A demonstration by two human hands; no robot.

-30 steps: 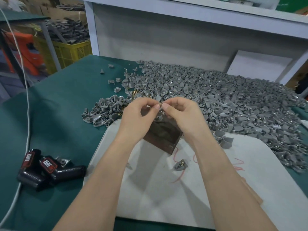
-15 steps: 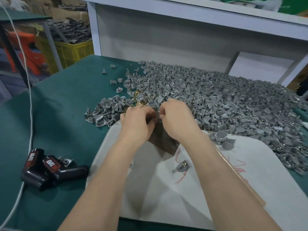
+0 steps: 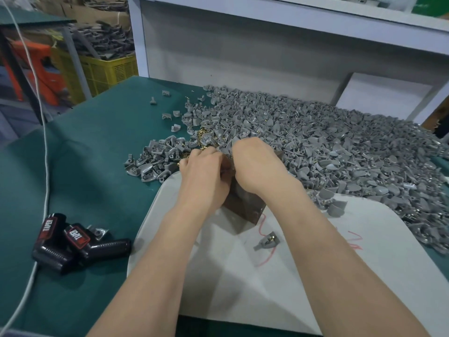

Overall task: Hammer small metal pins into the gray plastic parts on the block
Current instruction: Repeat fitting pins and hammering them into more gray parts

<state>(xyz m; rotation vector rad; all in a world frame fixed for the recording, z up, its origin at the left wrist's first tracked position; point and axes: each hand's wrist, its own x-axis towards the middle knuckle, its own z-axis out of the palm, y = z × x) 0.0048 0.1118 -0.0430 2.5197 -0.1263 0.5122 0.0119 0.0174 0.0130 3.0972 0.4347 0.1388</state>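
A dark brown block (image 3: 245, 210) stands on the white board (image 3: 267, 288), mostly covered by my hands. My left hand (image 3: 204, 176) and my right hand (image 3: 255, 166) meet over the block's top, fingers curled inward. Together they pinch a gray plastic part (image 3: 227, 149), whose edge shows between them. The fingertips and any pin there are hidden. A big pile of gray plastic parts (image 3: 315, 147) spreads behind and to the right. Small brass pins (image 3: 203, 137) lie in the pile just beyond my left hand.
One gray part with a brass pin (image 3: 266, 242) lies on the board below the block. Two black handles with red labels (image 3: 80, 244) lie on the green table cover at the left, beside a white cable (image 3: 45, 147). A yellow crate (image 3: 107, 69) stands beyond the table.
Both hands have dropped from above the block onto its top and curled closer together. The pinch that showed between the fingertips is now hidden.
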